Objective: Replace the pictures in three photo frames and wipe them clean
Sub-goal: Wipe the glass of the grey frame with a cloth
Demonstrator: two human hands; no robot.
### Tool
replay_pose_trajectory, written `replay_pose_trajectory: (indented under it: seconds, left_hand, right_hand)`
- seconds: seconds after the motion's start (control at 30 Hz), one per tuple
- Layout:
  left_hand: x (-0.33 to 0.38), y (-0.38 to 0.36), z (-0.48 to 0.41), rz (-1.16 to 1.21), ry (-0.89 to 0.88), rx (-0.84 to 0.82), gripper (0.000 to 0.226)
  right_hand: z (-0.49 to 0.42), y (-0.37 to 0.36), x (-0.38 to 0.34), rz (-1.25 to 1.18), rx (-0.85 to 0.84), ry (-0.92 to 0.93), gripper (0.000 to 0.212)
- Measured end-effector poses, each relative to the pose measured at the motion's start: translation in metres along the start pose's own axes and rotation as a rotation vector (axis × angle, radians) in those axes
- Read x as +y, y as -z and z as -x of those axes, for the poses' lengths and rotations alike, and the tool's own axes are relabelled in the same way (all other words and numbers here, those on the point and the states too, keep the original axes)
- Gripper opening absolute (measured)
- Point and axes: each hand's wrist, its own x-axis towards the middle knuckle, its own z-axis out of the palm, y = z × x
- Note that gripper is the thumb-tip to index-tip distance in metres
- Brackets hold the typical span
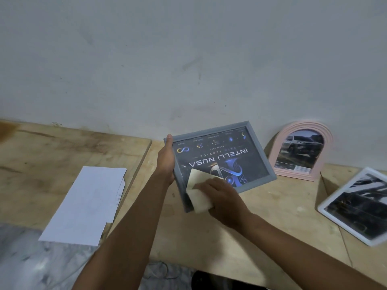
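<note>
From my head view, my left hand (166, 162) is curled round the left edge of the grey frame (219, 158), held tilted over the table (272, 216). My right hand (221, 197) presses the cloth (199, 198) flat on its near corner. Pushing hard there could lever the frame out of my one-sided grip. The pink frame (301, 151) leans just beside its far corner, so a wide stroke could topple it. Open room lies nearer me.
</note>
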Motion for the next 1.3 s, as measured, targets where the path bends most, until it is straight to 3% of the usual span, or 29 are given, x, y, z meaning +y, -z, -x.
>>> replay_pose_trajectory:
  seconds: [0.1,0.17,0.23,0.4,0.67,1.0,1.3]
  left_hand:
    - [0.003,0.002,0.009,-0.033,-0.026,-0.019,0.061]
    - [0.001,0.003,0.013,-0.101,-0.031,-0.027,0.059]
    - [0.0,0.002,0.017,-0.16,-0.042,-0.04,0.061]
    - [0.003,-0.002,0.018,-0.105,-0.063,-0.069,0.061]
    - [0.007,-0.002,0.017,-0.029,-0.001,-0.009,0.05]
    - [0.009,0.004,0.004,-0.048,0.025,0.003,0.062]
    - [0.006,0.008,0.0,-0.077,0.003,-0.019,0.06]
  right_hand:
    - [-0.041,0.029,0.0,-0.208,0.217,-0.36,0.029]
    - [-0.076,0.047,0.003,-0.235,0.305,-0.473,0.025]
    - [-0.106,0.061,0.003,-0.173,0.283,-0.423,0.029]
    - [-0.127,0.045,0.012,0.037,0.047,-0.211,0.042]
    - [-0.103,-0.014,0.015,0.214,0.011,0.022,0.047]
    - [-0.086,-0.021,0.013,0.018,0.001,0.112,0.055]
    - [-0.039,-0.013,0.001,-0.081,-0.204,0.179,0.065]
